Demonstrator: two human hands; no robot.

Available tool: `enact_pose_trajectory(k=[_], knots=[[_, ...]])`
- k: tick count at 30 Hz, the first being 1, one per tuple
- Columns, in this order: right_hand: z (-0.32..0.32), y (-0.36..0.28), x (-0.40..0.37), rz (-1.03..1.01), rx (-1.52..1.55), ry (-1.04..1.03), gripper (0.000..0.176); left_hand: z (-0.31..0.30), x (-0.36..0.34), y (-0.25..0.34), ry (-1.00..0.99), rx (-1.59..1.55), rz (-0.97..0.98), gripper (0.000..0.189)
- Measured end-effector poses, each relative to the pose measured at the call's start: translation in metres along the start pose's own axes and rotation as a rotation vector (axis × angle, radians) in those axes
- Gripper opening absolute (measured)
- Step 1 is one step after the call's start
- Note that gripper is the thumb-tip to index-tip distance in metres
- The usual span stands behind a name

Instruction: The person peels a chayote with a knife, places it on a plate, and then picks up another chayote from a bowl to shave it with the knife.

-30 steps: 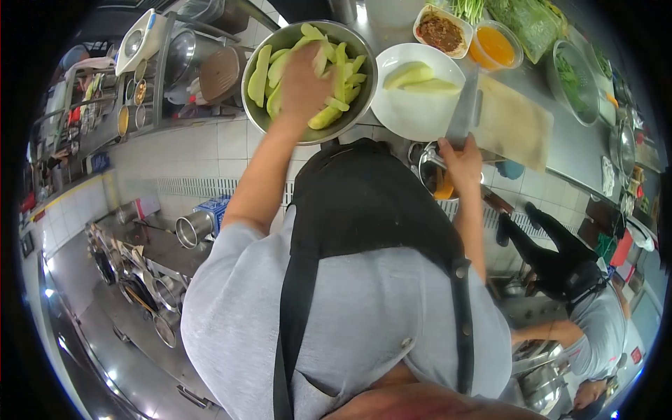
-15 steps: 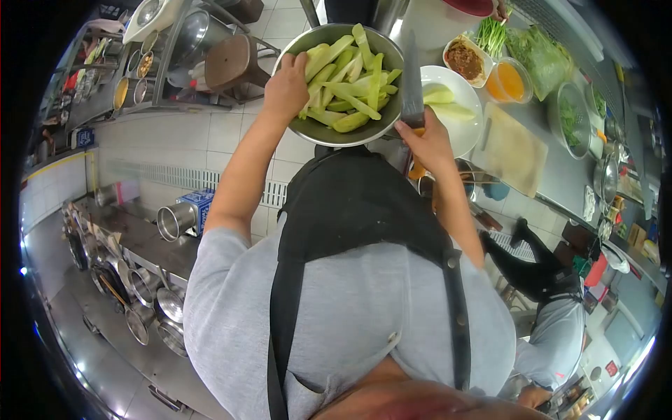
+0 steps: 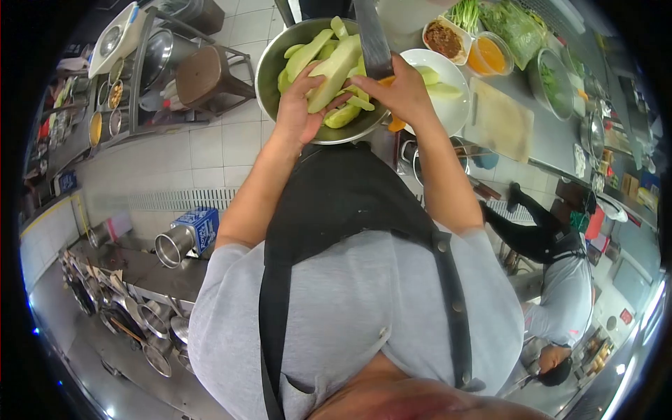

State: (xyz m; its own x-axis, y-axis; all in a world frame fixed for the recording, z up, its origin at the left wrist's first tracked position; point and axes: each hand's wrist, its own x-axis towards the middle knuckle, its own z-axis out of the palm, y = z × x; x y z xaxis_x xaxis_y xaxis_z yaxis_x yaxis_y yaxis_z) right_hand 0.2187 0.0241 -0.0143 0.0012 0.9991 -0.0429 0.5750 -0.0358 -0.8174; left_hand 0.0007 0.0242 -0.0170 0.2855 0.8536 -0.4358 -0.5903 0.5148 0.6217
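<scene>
A long, pale-green peeled vegetable piece lies in my left hand, fingers wrapped round it above the large metal bowl. More green pieces fill the bowl below. In my right hand, at the bowl's right side, is a broad-bladed knife with an orange handle; its blade points away from me over the rim. The right fingertips come close to the held piece. Just right of that hand is a white plate with a few pale-green pieces on it.
A cutting board lies right of the plate. Behind stand a dish of brown minced food, a tub of orange liquid, bagged greens and a colander. A stool stands left; another person is at lower right.
My left hand has come from the bowl's left rim to its near middle and now holds a vegetable piece. The right hand has brought the knife leftward over the bowl.
</scene>
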Motion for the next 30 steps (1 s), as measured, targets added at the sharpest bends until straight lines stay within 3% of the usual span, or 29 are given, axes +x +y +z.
enact_pose_trajectory(k=[3, 9, 13, 15, 17, 23, 30], knots=[[-0.001, 0.007, 0.009, -0.026, -0.066, 0.072, 0.079, 0.009, 0.001, -0.002, -0.185, 0.055, 0.045, 0.054], [-0.010, 0.000, 0.003, 0.138, 0.165, 0.057, 0.079, 0.017, -0.002, -0.012, -0.265, 0.144, 0.057, 0.051], [-0.001, 0.008, -0.005, 0.112, 0.232, 0.045, 0.079, 0.028, -0.006, -0.017, -0.197, 0.149, 0.110, 0.050], [0.005, 0.012, -0.009, 0.087, 0.276, 0.019, 0.079, 0.028, -0.004, -0.022, -0.160, 0.168, 0.168, 0.059], [0.008, 0.017, -0.010, 0.170, 0.383, -0.069, 0.079, 0.029, -0.004, -0.025, -0.155, 0.145, 0.174, 0.060], [0.005, 0.005, -0.016, 0.189, 0.231, -0.142, 0.074, 0.031, -0.003, -0.028, -0.150, 0.097, 0.190, 0.066], [0.006, 0.012, -0.015, 0.237, 0.299, -0.191, 0.072, 0.028, -0.001, -0.027, -0.200, 0.104, 0.179, 0.065]])
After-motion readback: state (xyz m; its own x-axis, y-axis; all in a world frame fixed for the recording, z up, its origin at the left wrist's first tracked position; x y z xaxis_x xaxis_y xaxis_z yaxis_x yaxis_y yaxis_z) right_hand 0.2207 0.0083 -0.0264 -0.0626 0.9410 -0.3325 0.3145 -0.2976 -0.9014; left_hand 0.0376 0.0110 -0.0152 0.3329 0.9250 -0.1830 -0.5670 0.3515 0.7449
